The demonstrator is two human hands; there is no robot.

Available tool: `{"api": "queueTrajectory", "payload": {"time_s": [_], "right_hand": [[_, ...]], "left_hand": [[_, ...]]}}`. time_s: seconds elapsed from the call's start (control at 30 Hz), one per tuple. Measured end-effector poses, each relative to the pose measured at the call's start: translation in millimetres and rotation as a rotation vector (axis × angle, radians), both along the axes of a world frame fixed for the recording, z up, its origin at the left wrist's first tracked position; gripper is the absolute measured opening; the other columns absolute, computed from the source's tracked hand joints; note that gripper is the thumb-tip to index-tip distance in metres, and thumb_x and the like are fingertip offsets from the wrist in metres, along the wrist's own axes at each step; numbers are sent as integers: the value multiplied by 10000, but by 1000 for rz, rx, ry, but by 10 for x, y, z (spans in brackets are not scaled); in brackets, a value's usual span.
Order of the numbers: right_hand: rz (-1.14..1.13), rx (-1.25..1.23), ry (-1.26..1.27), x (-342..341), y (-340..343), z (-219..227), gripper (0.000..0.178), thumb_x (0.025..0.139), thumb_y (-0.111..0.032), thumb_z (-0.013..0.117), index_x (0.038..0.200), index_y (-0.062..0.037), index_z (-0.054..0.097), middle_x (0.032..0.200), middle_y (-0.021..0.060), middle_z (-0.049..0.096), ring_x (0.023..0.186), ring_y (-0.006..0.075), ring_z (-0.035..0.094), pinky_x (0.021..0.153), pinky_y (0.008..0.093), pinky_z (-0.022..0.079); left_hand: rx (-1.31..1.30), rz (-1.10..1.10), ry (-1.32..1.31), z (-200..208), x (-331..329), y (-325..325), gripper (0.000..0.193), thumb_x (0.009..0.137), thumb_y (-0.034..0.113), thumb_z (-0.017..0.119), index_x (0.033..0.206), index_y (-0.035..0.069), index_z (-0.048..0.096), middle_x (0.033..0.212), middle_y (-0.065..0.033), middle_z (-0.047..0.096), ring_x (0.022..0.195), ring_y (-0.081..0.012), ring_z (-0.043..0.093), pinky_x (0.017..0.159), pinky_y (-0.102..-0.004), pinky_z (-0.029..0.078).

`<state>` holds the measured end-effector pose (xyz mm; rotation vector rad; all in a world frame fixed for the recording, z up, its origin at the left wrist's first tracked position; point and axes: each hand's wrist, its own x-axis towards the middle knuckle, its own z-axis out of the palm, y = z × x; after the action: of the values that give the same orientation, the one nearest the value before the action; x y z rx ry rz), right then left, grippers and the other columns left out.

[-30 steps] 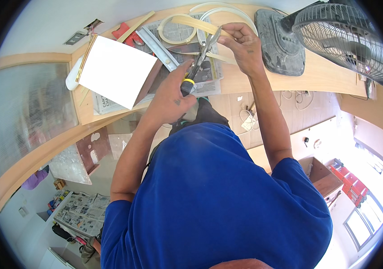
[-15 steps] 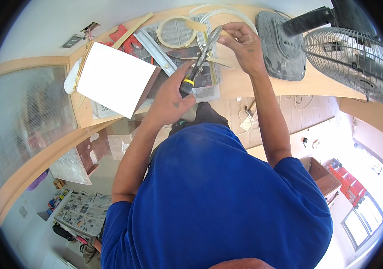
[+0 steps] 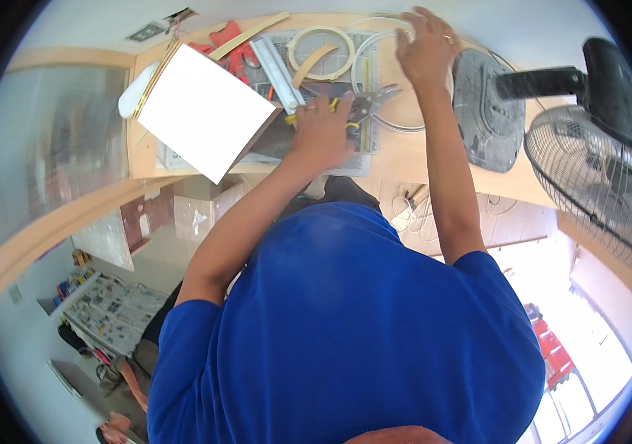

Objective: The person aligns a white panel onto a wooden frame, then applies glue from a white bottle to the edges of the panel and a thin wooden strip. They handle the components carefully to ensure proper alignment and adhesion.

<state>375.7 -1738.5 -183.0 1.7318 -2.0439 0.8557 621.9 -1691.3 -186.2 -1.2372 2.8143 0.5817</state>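
Note:
My left hand [image 3: 322, 137] is closed over the black-and-yellow handles of metal-cutting snips [image 3: 369, 107], low over the bench; motion blurs its fingers. The handles are spread, and the grey jaws are apart and point right. My right hand [image 3: 427, 55] reaches to the far edge with its fingers apart, over a loose coil of thin white strip [image 3: 358, 66]. Nothing shows in its grasp, though it is smeared by motion. A short tan strip [image 3: 314, 65] lies across a cream roll of edging strip [image 3: 291, 50], beyond my left hand.
A white box-like panel [image 3: 205, 111] stands at the left. Behind it are a red tool [image 3: 233, 55], a wood strip [image 3: 249, 35] and a metal channel [image 3: 275, 74]. A fan [image 3: 590, 185] and its dusty base [image 3: 490, 111] occupy the right. Another person [image 3: 117, 428] is at lower left.
My left hand has brought the snips down and right, and their handles have opened. My right hand has let go of the tan strip and moved to the far edge above the coil.

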Motion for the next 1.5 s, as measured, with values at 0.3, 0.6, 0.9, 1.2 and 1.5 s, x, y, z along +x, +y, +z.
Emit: {"api": "queueTrajectory", "payload": {"time_s": [0.3, 0.6, 0.9, 1.2, 1.5], "right_hand": [[656, 894, -88, 874, -826, -572, 343, 872, -125, 679, 1214, -94, 695, 1234, 168, 679, 1087, 370, 647, 957, 425, 510], [682, 520, -468, 711, -713, 412, 257, 821, -171, 784, 1003, -14, 694, 830, 109, 688, 741, 250, 656, 698, 348, 514], [762, 163, -1565, 611, 161, 812, 295, 1029, -272, 626, 1136, 3, 640, 799, 33, 626, 704, 87, 535, 632, 230, 438], [724, 283, -1873, 1192, 834, 672, 412, 1084, -316, 492, 1291, 32, 573, 927, 18, 551, 813, 114, 508, 739, 254, 446], [-35, 588, -1992, 2178, 1448, 281, 538, 1086, -463, 432, 1249, 21, 602, 728, -35, 485, 636, 105, 451, 603, 265, 418]], "left_hand": [[-99, 56, 24, -275, -533, -161, 792, 724, 318, 809, 1411, 50, 522, 1391, -313, 464, 1358, -459, 411, 1140, -627, 261], [-113, -111, -17, -28, -672, -96, 872, 766, 538, 806, 1428, 45, 525, 1555, -261, 387, 1418, -457, 398, 1153, -639, 277], [243, -298, 562, 1697, 587, 122, 315, 917, 329, 711, 1030, 34, 708, 875, -132, 699, 841, -348, 683, 736, -427, 530], [115, 851, 988, 1018, 3215, -1482, 236, 935, 206, 717, 935, -28, 743, 740, -29, 663, 659, -98, 601, 629, -273, 493], [990, 1603, 1511, -980, 3644, -2966, 614, 955, 456, 699, 1224, -66, 520, 1057, -297, 678, 848, -411, 720, 760, -450, 621]]}}
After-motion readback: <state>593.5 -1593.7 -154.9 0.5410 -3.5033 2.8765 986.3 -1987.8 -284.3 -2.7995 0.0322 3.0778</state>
